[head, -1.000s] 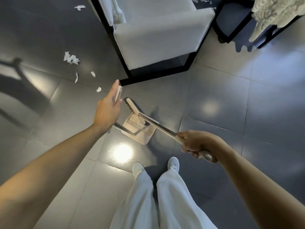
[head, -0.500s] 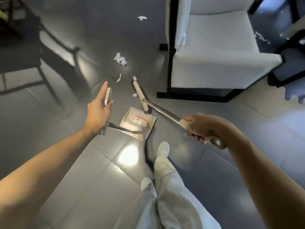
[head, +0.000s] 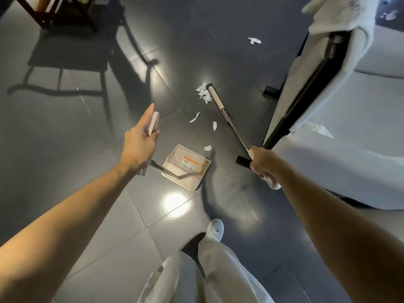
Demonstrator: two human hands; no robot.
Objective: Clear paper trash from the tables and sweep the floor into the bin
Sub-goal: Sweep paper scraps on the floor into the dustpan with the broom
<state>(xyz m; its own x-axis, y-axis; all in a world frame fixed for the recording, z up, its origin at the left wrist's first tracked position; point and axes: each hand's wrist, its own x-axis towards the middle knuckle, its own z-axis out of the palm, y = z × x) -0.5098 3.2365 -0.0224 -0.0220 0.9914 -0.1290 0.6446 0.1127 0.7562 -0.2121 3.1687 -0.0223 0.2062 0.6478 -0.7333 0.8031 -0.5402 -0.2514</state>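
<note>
Grey tile floor (head: 65, 138) lies open left of the white armchair (head: 341, 136). Off its black-framed edge, the right hand (head: 263, 164) grips the broom (head: 227, 115), its head touching paper scraps (head: 203, 92). The left hand (head: 140, 143) clasps the dustpan (head: 185, 166) handle.

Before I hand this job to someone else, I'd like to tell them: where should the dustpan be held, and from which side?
Hold the dustpan by the pale grip at the top of its long handle, as the left hand does, coming from behind. The metal rod slopes up and back from the pan's rear, so the open mouth probably stays flat on the floor, facing the paper scraps and the broom.
</note>
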